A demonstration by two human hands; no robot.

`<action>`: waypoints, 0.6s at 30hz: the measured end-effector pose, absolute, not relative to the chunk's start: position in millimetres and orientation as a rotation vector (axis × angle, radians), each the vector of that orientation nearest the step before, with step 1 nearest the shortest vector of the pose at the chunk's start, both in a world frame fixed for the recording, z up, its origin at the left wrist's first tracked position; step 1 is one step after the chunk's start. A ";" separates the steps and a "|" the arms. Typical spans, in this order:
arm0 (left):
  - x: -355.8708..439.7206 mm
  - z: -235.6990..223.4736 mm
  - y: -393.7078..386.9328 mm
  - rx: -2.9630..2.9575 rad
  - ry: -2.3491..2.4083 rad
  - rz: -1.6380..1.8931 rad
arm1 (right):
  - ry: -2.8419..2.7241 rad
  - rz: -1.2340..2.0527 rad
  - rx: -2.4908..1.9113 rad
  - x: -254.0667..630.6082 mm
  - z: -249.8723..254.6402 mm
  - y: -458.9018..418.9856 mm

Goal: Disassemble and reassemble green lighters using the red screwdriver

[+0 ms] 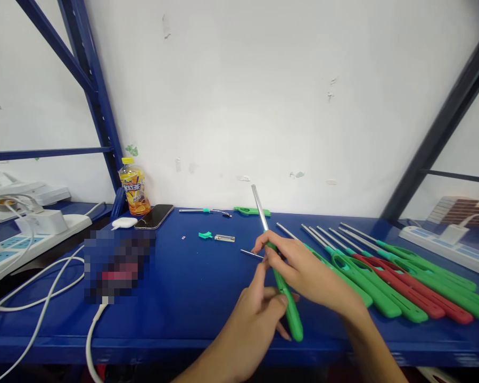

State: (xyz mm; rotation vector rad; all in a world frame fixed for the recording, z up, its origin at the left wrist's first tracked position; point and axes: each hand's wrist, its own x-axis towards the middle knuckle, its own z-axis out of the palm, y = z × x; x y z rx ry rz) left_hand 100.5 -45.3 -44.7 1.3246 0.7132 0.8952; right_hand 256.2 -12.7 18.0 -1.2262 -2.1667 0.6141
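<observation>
Blue tabletop (175, 298) set against a scuffed white wall (243, 106). One green stick lighter (280, 281) is held tilted over the tabletop's front half, nozzle pointed up and away. Left grip: narrow, handle clasped by the left hand (259, 314), likely as the steadying support. Right grip: narrow too, fingers of the right hand (303, 266) closed around the handle's upper end, probably for fine control. A thin metal rod (250, 254) is seen beside the fingertips; whether held or lying cannot be told. Green lighters (383, 303) and red lighters (415, 295) are lined up at right, nozzles all pointed away, seemingly for order. Teal trigger piece (205, 235), small metallic part (224, 238) and green handle piece (251, 211) are placed farther back, apparently out of the hands' way.
</observation>
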 end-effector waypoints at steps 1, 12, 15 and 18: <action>98.2 -42.7 -47.2 1.413 0.774 0.891 | -2.182 0.597 -1.206 257.2 17.8 -12.3; 48.7 8.4 -63.6 2.268 0.955 0.949 | -2.439 0.759 -1.144 251.0 10.5 -19.0; 39.0 11.8 -58.9 2.416 0.979 0.978 | -2.492 0.769 -1.082 239.8 -5.3 -17.0; 28.8 12.2 -52.4 2.543 1.086 0.930 | -2.475 0.760 -1.101 231.1 -15.8 -17.2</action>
